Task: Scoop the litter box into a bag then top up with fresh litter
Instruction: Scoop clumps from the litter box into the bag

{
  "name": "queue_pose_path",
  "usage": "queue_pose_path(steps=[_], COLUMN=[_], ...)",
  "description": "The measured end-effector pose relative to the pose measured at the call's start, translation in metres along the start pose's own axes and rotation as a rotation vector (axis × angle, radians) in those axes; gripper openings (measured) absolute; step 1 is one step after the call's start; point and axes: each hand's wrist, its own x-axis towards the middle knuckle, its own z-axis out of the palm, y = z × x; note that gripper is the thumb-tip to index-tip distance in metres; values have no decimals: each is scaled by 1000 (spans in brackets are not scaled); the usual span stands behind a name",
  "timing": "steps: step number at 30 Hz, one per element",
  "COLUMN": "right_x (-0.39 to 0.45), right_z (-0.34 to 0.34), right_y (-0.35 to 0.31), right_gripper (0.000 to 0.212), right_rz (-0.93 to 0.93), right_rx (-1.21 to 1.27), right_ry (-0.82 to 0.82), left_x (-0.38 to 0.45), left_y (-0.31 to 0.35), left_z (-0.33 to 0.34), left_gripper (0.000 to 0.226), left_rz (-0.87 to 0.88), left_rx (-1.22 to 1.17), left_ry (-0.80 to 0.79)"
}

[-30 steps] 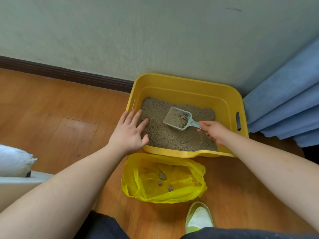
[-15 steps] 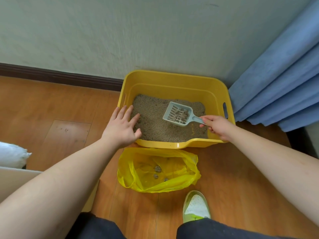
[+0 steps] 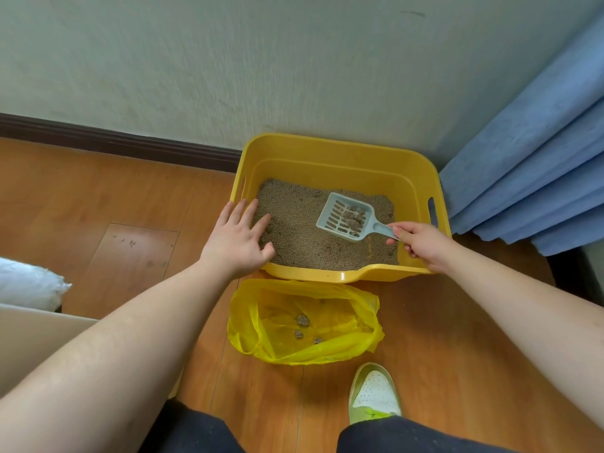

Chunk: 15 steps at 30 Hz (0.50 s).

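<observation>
A yellow litter box [image 3: 340, 152] stands against the wall, holding brownish-grey litter [image 3: 300, 230]. My right hand [image 3: 420, 241] grips the handle of a pale blue slotted scoop [image 3: 343, 217], held just above the litter with several dark clumps lying in it. My left hand [image 3: 237, 240] rests flat, fingers spread, on the box's front left corner, fingertips over the litter. In front of the box lies an open yellow plastic bag [image 3: 356, 341] with three small clumps [image 3: 302, 320] inside.
Blue curtain [image 3: 536, 165] hangs right of the box. A dark skirting board [image 3: 117, 145] runs along the wall above the wooden floor. A white bundle [image 3: 26, 286] and a beige surface [image 3: 32, 338] sit at the left. My green-and-white shoe [image 3: 374, 393] is below the bag.
The loose litter has sifted out of the scoop, leaving only clumps in it. The scoop has risen slightly over the litter. My left hand stays on the box corner.
</observation>
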Motion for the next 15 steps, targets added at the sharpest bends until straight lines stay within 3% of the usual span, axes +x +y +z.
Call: queue_pose_path(steps=[9, 15], right_x=[-20, -53], right_z=[14, 11], right_y=[-14, -13], right_gripper=[25, 25], right_rz=[-78, -190], right_rx=[45, 70], right_ry=[-86, -124], left_x=[0, 0], left_y=[0, 0], left_z=[0, -3], left_gripper=[81, 62], left_rz=[-4, -18], left_rx=[-5, -12], left_ry=[1, -23])
